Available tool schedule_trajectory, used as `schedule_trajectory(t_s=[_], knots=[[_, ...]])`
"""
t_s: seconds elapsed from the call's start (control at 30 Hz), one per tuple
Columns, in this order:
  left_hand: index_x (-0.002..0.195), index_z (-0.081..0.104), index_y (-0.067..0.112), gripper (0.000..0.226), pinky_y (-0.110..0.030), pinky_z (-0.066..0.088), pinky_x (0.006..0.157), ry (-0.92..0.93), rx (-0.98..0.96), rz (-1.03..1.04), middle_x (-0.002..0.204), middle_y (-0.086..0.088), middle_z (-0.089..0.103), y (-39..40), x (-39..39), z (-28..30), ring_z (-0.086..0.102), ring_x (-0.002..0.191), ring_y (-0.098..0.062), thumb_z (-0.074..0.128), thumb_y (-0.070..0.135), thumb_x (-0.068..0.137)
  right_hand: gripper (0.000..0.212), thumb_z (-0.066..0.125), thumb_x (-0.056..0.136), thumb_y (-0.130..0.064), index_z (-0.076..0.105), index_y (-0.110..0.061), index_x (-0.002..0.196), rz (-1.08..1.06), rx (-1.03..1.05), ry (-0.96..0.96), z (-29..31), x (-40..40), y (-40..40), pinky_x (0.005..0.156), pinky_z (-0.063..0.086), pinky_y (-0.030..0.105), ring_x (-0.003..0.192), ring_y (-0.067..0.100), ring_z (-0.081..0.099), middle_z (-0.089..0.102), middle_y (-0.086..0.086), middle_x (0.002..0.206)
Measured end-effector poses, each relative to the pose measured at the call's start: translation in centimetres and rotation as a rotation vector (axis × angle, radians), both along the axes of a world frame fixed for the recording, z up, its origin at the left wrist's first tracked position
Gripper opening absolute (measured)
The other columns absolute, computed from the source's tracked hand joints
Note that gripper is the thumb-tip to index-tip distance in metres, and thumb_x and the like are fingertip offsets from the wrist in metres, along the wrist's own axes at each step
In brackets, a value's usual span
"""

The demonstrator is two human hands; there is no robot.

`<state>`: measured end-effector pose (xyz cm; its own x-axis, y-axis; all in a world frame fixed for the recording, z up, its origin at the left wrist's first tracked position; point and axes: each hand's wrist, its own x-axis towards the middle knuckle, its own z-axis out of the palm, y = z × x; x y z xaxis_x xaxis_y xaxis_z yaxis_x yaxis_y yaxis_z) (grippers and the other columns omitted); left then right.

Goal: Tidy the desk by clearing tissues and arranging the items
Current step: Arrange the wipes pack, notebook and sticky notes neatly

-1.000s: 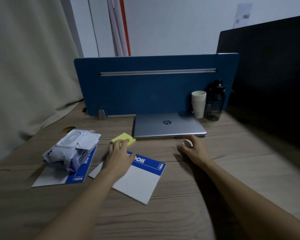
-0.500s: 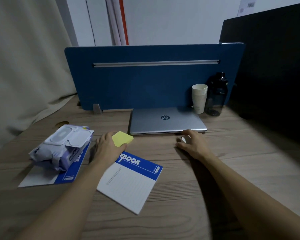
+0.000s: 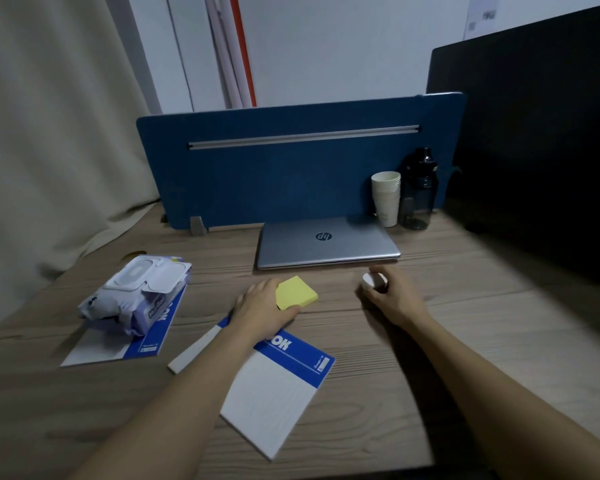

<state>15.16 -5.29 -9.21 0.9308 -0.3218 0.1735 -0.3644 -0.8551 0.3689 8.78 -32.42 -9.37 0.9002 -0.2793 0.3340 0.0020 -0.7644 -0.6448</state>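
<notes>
My left hand (image 3: 262, 310) grips a yellow sticky-note pad (image 3: 296, 292) at its left edge, over the wooden desk (image 3: 465, 323) in front of the closed silver laptop (image 3: 326, 242). A small white round object (image 3: 373, 280) is enclosed by the curled fingers of my right hand (image 3: 394, 299), just below the laptop's right corner. A blue-and-white notepad (image 3: 278, 386) lies under my left forearm. A pack of wet wipes (image 3: 136, 294) rests on a second blue-and-white notepad (image 3: 125, 337) at the left.
A blue divider panel (image 3: 291, 168) stands behind the laptop. A stack of paper cups (image 3: 386, 197) and a dark bottle (image 3: 418, 188) stand at its right end. A black panel (image 3: 541, 133) walls the right side; a curtain (image 3: 49, 133) hangs left.
My left hand has closed on the yellow pad and brought it slightly right, toward the laptop's front. My right hand stays on the small white object. The camera view shifted.
</notes>
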Motion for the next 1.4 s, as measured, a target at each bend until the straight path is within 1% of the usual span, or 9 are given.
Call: schedule_trajectory(t_s=[0.3, 0.43, 0.53, 0.63, 0.83, 1.03, 1.13, 1.27, 1.4], knots=[[0.137, 0.037, 0.038, 0.069, -0.039, 0.043, 0.095, 0.029, -0.131, -0.161, 0.134, 0.006, 0.053, -8.4, -1.3, -0.8, 0.050, 0.121, -0.016, 0.062, 0.064, 0.079, 0.053, 0.065, 0.086, -0.035, 0.052, -0.018, 0.134, -0.085, -0.012, -0.012, -0.4, -1.2, -1.2, 0.101, 0.040, 0.043, 0.121, 0.028, 0.047, 0.056, 0.002, 0.135], [0.145, 0.027, 0.038, 0.077, -0.041, 0.039, 0.104, 0.048, -0.154, -0.218, 0.151, 0.008, 0.039, -8.5, -1.5, -0.9, 0.040, 0.135, -0.016, 0.062, 0.062, 0.081, 0.055, 0.064, 0.087, -0.036, 0.050, -0.016, 0.137, -0.076, 0.003, -0.028, -0.2, -1.2, -1.1, 0.102, 0.039, 0.043, 0.123, 0.026, 0.044, 0.053, 0.003, 0.137], [0.153, 0.017, 0.035, 0.087, -0.046, 0.024, 0.117, 0.050, -0.121, -0.211, 0.162, 0.009, 0.018, -6.4, -1.6, -0.5, 0.018, 0.148, -0.014, 0.059, 0.064, 0.083, 0.053, 0.062, 0.088, -0.035, 0.050, -0.016, 0.136, -0.065, -0.002, -0.043, -0.1, -1.3, -0.8, 0.104, 0.038, 0.041, 0.125, 0.024, 0.042, 0.052, 0.003, 0.138], [0.153, 0.016, 0.034, 0.084, -0.044, 0.015, 0.117, 0.004, -0.099, -0.166, 0.163, 0.008, 0.014, -2.9, -1.8, 0.2, 0.008, 0.149, -0.010, 0.057, 0.062, 0.086, 0.053, 0.062, 0.089, -0.035, 0.048, -0.016, 0.137, -0.014, -0.036, -0.041, 0.1, -1.7, 0.0, 0.109, 0.035, 0.041, 0.131, 0.022, 0.037, 0.048, 0.003, 0.142], [0.150, 0.027, 0.029, 0.074, -0.048, 0.023, 0.118, -0.094, -0.040, -0.055, 0.161, 0.003, 0.022, 4.8, -2.2, 3.0, 0.011, 0.150, -0.015, 0.065, 0.043, 0.088, 0.042, 0.066, 0.085, -0.021, 0.058, -0.011, 0.126, 0.059, -0.057, -0.199, 0.9, -2.3, 3.6, 0.111, 0.033, 0.044, 0.130, 0.025, 0.040, 0.055, 0.008, 0.132], [0.147, 0.035, 0.017, 0.066, -0.041, 0.017, 0.118, -0.319, 0.140, 0.063, 0.155, -0.001, 0.035, 11.8, -1.9, 6.2, 0.012, 0.150, -0.022, 0.062, 0.033, 0.089, 0.043, 0.060, 0.087, -0.031, 0.055, -0.023, 0.129, 0.225, -0.079, -0.153, 1.5, -1.4, 12.7, 0.112, 0.031, 0.044, 0.132, 0.019, 0.039, 0.053, -0.001, 0.136], [0.142, 0.036, 0.024, 0.059, -0.048, 0.020, 0.114, -0.310, 0.226, 0.204, 0.150, 0.004, 0.039, 14.8, -1.6, 6.8, 0.020, 0.145, -0.025, 0.058, 0.034, 0.088, 0.048, 0.057, 0.089, -0.037, 0.047, -0.028, 0.136, 0.332, -0.075, -0.068, 1.9, -0.4, 17.6, 0.111, 0.029, 0.035, 0.132, 0.012, 0.037, 0.047, -0.007, 0.140], [0.142, 0.032, 0.032, 0.059, -0.057, 0.015, 0.111, -0.208, 0.240, 0.335, 0.152, 0.007, 0.035, 16.7, -1.4, 6.6, 0.024, 0.140, -0.030, 0.055, 0.040, 0.088, 0.053, 0.058, 0.090, -0.034, 0.044, -0.023, 0.140, 0.448, -0.058, 0.051, 2.0, 1.1, 21.6, 0.107, 0.028, 0.028, 0.133, 0.017, 0.037, 0.047, -0.001, 0.143], [0.145, 0.033, 0.027, 0.063, -0.051, 0.023, 0.111, -0.188, 0.220, 0.364, 0.152, 0.002, 0.038, 17.4, -0.5, 6.2, 0.031, 0.136, -0.033, 0.052, 0.051, 0.090, 0.054, 0.063, 0.088, -0.028, 0.048, -0.016, 0.138, 0.470, 0.005, 0.090, 2.0, 2.4, 23.8, 0.105, 0.034, 0.027, 0.129, 0.021, 0.044, 0.051, 0.004, 0.140]])
